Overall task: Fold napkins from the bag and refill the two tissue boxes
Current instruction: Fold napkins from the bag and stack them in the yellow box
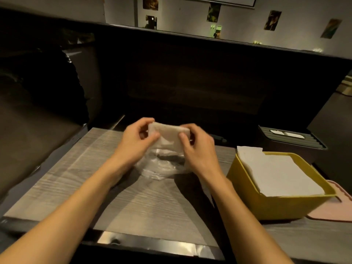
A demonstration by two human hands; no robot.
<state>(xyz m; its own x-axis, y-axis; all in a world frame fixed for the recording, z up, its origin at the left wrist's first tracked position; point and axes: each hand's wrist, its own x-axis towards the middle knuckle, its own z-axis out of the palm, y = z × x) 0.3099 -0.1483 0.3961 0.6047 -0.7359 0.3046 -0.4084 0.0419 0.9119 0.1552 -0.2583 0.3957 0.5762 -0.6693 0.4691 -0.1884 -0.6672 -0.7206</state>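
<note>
The stack of white napkins (168, 133) is held above the far middle of the wood-grain table (133, 197), still partly inside a clear plastic bag (162, 166). Its long axis runs left to right, with the top edge roughly level and sloping slightly down toward the right. The bag hangs below the stack and its crumpled lower end rests on the table surface.

The left hand (138, 138) grips the left end of the stack, fingers curled over the top corner and thumb pressed against the near face. The right hand (198, 145) grips the right end in the same way, thumb on the near face and fingers wrapped behind. Both forearms extend from the near edge of the table toward the stack.

To the right, well apart from the bag, stands a yellow tissue box (266, 204), open at the top and holding a flat pile of white napkins (280, 174) that reaches rim level. Under its right side lies a pink cloth (337, 206). Behind the yellow box sits a dark tissue box (291, 140) with a slotted lid; a white strip shows in the slot. A metal trim strip (152, 242) runs along the near table edge.
</note>
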